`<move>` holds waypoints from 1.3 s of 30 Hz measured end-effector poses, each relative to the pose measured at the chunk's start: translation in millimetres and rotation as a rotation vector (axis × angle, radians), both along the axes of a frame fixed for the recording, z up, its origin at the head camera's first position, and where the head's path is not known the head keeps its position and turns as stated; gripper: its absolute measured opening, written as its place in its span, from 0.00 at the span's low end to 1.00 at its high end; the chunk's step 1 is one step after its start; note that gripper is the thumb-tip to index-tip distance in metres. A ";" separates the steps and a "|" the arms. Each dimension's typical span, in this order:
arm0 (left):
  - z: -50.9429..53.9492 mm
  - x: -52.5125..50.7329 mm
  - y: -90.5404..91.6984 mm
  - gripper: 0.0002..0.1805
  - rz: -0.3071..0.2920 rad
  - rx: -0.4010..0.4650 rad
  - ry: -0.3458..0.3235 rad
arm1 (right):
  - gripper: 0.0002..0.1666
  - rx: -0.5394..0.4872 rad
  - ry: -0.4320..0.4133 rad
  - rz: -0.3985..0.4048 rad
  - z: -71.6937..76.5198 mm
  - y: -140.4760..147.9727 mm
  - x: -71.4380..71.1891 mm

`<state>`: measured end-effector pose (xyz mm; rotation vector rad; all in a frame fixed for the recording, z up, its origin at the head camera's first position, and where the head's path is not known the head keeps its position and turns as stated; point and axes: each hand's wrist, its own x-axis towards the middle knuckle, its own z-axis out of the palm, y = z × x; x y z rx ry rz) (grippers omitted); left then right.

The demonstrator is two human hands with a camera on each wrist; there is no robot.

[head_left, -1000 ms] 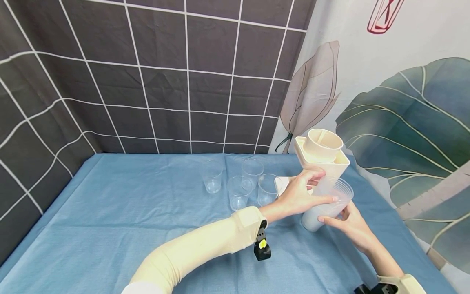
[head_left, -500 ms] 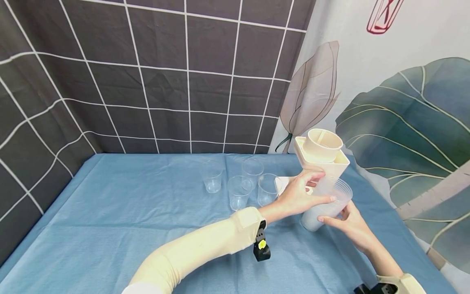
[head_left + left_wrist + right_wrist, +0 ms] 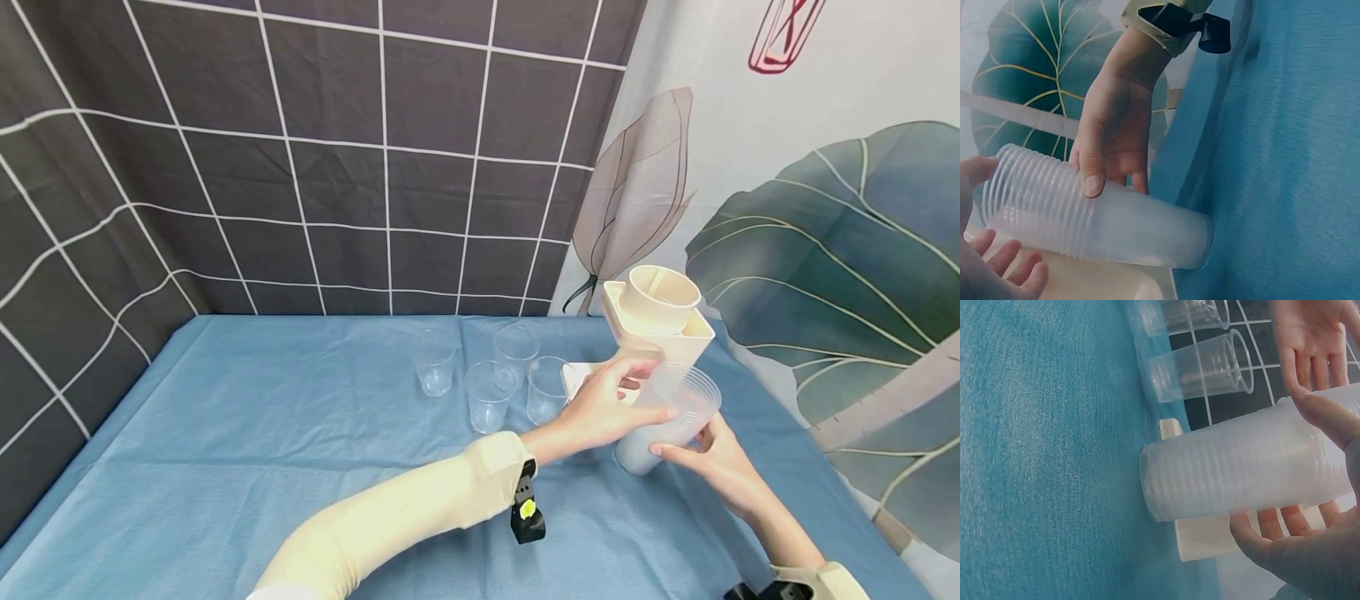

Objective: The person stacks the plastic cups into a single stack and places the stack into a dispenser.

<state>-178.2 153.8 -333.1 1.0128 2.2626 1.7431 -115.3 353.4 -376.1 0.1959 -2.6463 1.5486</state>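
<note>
A tall stack of clear plastic cups (image 3: 692,403) leans on the cloth at the right, its rims tilted up. My right hand (image 3: 723,468) grips the stack, thumb on the near side and fingers behind, as the left wrist view shows of the right hand (image 3: 1116,128). Beside the upper rims is my left hand (image 3: 609,406), its thumb close to them; whether it touches cannot be made out. Fingers of the left hand (image 3: 1315,347) look fairly straight in the right wrist view. Behind both hands stands a cream plastic holder (image 3: 663,321) with a round collar.
Several single clear cups stand upright left of my left hand, among them a near cup (image 3: 489,404) and a farther-left cup (image 3: 435,367). Blue cloth (image 3: 247,467) covers the table. A dark gridded curtain (image 3: 330,192) hangs behind it.
My left hand has drawn slightly left, its thumb pulling back along the cups. My right hand and the cup stack stay almost where they were.
</note>
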 end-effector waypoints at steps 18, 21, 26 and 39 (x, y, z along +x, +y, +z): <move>-16.7 20.9 -30.9 0.34 0.033 0.010 -0.051 | 0.44 0.000 0.006 -0.006 -2.3 1.1 0.1; -19.2 22.5 -36.8 0.33 0.049 0.004 -0.081 | 0.43 -0.025 0.016 0.004 -2.6 0.8 0.3; -23.1 23.6 -48.0 0.33 0.051 0.013 -0.095 | 0.42 -0.021 0.016 0.002 -2.6 0.7 0.3; -39.1 28.9 -88.9 0.33 0.077 0.041 -0.132 | 0.43 -0.022 0.007 0.005 -2.5 0.8 -0.9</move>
